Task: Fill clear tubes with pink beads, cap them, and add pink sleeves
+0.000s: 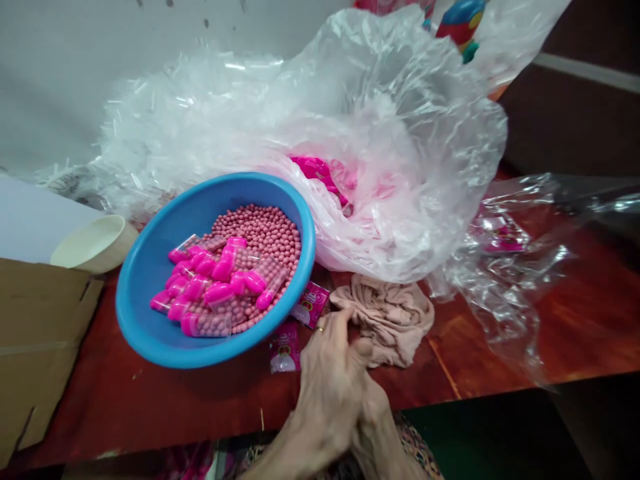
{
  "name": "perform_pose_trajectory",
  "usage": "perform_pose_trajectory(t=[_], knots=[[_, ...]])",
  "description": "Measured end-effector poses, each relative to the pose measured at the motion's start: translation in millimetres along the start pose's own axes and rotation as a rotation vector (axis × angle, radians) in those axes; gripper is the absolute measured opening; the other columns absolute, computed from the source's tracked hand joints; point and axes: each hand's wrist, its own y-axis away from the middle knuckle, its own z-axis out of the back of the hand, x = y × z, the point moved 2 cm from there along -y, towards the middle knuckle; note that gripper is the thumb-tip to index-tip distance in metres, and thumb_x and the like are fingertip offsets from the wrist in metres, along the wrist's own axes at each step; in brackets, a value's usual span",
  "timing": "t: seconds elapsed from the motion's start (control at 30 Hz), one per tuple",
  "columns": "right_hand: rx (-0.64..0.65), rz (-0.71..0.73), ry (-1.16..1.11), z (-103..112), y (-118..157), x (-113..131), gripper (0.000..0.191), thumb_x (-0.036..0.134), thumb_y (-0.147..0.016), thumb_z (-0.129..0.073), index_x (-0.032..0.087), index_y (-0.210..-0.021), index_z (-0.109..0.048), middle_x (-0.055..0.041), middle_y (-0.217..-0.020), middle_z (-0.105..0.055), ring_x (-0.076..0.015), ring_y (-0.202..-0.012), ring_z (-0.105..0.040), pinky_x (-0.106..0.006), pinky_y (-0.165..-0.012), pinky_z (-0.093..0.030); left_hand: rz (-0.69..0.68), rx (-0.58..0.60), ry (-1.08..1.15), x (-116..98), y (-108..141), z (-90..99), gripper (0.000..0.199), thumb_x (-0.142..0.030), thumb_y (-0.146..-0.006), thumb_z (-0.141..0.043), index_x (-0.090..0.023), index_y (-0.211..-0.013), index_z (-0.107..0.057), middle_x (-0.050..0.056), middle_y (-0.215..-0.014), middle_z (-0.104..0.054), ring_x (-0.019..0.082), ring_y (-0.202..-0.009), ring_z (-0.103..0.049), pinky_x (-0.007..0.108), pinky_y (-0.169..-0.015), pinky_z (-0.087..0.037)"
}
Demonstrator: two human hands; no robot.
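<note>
My left hand [327, 377] and my right hand [375, 407] are pressed together at the table's front edge, the left lying partly over the right. The left fingers are curled, with a ring on one. Most of the right fingers are hidden, though that hand looks closed too. Whatever may be between them does not show. Just beyond lies a crumpled beige cloth [387, 317]. Left of the hands, a blue basin [150, 333] holds many pink beads [265, 230] and several clear capsules with bright pink caps [205, 283], filled with beads.
Small pink printed packets [285, 348] lie beside the basin. A large clear plastic bag [390, 220] with pink pieces inside spreads behind it. A white bowl [93, 243] and cardboard box [40, 347] stand left. More clear plastic [515, 300] lies right on the red table [200, 407].
</note>
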Motion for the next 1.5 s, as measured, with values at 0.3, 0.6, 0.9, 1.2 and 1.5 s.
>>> perform_pose_trajectory(t=[0.3,0.6,0.9,1.2,1.5], knots=[[0.14,-0.24,-0.295,1.2,44.4,43.8,0.036,0.046,-0.089,-0.044,0.015,-0.103,-0.057,-0.004,-0.083,-0.06,-0.016,-0.071,-0.059,-0.027,-0.06,-0.047,0.385,0.082,0.919,22.3,36.7,23.0,0.044,-0.051,-0.084,-0.051,-0.012,-0.099,-0.066,0.007,-0.077,-0.068,0.018,-0.072,-0.064,0.026,-0.064,-0.051],[0.007,-0.271,0.063,-5.9,68.9,26.1,0.056,0.052,-0.084,-0.05,0.019,-0.13,-0.048,-0.0108,-0.129,-0.053,-0.0258,-0.122,-0.045,-0.04,-0.103,-0.034,0.408,-0.081,1.022,28.8,64.5,8.5,0.021,-0.031,-0.067,-0.077,-0.014,-0.08,-0.073,0.0,-0.064,-0.065,0.008,-0.056,-0.054,0.017,-0.055,-0.045],[-0.057,-0.224,0.066,-19.5,73.0,30.1,0.046,0.053,-0.088,-0.043,0.02,-0.117,-0.057,-0.0055,-0.086,-0.066,-0.0198,-0.085,-0.06,-0.032,-0.082,-0.047,0.126,-0.199,0.65,24.6,60.4,37.6,0.023,-0.024,-0.077,-0.066,-0.022,-0.1,-0.069,0.006,-0.102,-0.068,0.018,-0.089,-0.062,0.023,-0.074,-0.049],[0.179,-0.252,-0.128,-18.4,66.5,49.0,0.035,0.051,-0.089,-0.043,0.018,-0.09,-0.057,0.0007,-0.072,-0.054,-0.0103,-0.06,-0.046,-0.023,-0.06,-0.038,0.159,0.04,0.726,26.6,57.2,60.8,0.02,-0.023,-0.079,-0.063,-0.015,-0.062,-0.059,0.005,-0.091,-0.063,0.018,-0.082,-0.057,0.025,-0.073,-0.044],[0.232,-0.23,-0.114,-23.4,58.8,50.8,0.034,0.048,-0.09,-0.04,0.017,-0.092,-0.055,0.0013,-0.071,-0.052,-0.0096,-0.058,-0.045,-0.022,-0.057,-0.037,0.207,-0.152,0.943,36.5,61.5,48.6,0.023,-0.024,-0.078,-0.066,-0.014,-0.059,-0.058,0.004,-0.094,-0.063,0.015,-0.082,-0.057,0.021,-0.07,-0.044]])
